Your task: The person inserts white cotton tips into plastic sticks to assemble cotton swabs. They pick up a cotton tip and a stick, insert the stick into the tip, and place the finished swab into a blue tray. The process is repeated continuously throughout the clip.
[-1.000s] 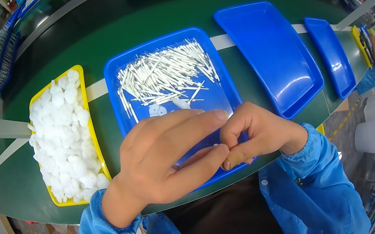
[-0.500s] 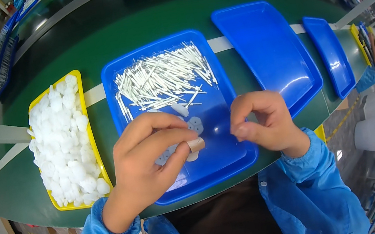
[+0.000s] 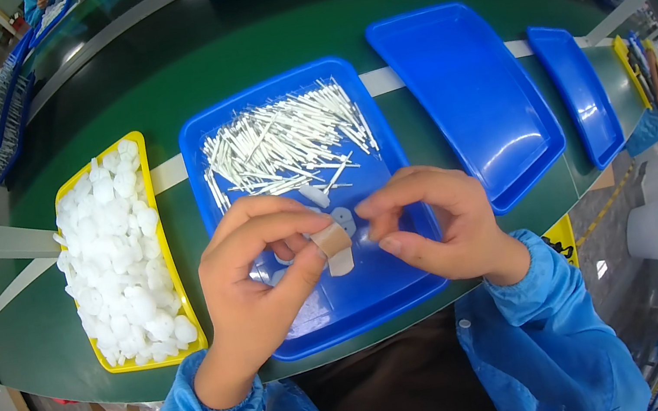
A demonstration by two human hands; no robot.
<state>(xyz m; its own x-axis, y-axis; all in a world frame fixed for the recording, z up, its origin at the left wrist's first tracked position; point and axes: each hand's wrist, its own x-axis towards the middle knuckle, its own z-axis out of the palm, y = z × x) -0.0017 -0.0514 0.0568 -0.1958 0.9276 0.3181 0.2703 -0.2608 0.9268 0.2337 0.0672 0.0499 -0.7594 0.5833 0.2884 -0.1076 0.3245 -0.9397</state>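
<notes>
Tan bandage-like strip [image 3: 334,242] sits pinched in the left hand [image 3: 246,271]; right hand [image 3: 454,225] (fingers parted) hovers just right, over the rectangular blue plastic tray [image 3: 364,307].

The right hand [image 3: 460,222] has come back nearer the tan strip [image 3: 330,240] in the left hand [image 3: 231,298].

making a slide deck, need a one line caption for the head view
Left hand pinches a tan strip, right hand close by, above a blue tray of white sticks.
</notes>
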